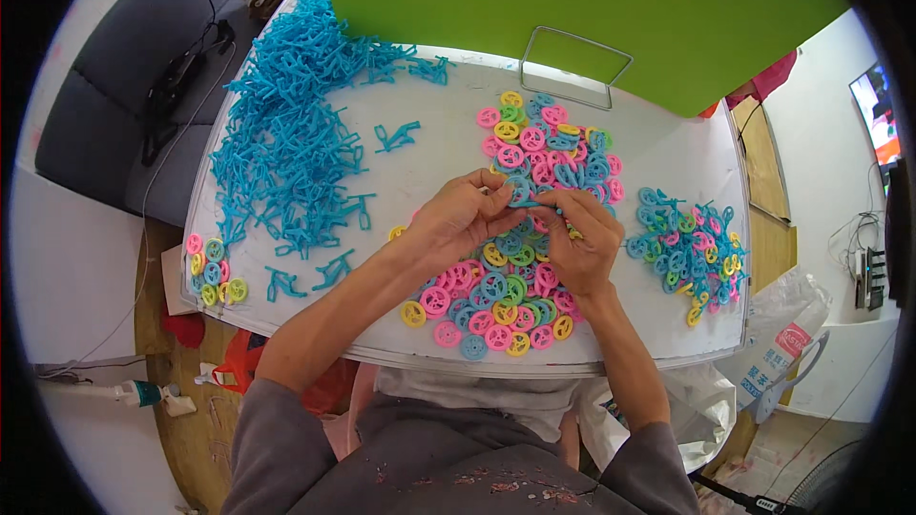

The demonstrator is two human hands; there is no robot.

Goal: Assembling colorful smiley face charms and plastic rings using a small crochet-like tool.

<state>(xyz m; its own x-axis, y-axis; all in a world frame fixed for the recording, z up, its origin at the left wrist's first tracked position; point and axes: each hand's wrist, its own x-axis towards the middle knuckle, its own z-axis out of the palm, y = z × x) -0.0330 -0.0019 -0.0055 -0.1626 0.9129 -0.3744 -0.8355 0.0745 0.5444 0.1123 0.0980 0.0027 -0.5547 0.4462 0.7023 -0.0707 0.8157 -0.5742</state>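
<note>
Both my hands meet over a heap of small spoked plastic wheels (496, 300) in pink, blue, yellow and green. Between thumb and fingers, my left hand (463, 210) pinches a light blue wheel (518, 190). My right hand (584, 240) is closed beside it, its fingertips on a thin blue plastic part (527, 204) that touches the wheel. The fingers hide most of that part. Off to the left spreads a big pile of blue plastic frame pieces (296, 124). At the right lies a cluster of blue frames with coloured wheels (682, 253).
A green panel (572, 0) stands along the table's far side, with a bent wire loop (577, 67) in front. More wheels (212, 269) sit at the near left corner of the white table (410, 148). A dark sofa (105, 95) is left; plastic bags (778, 324) are right.
</note>
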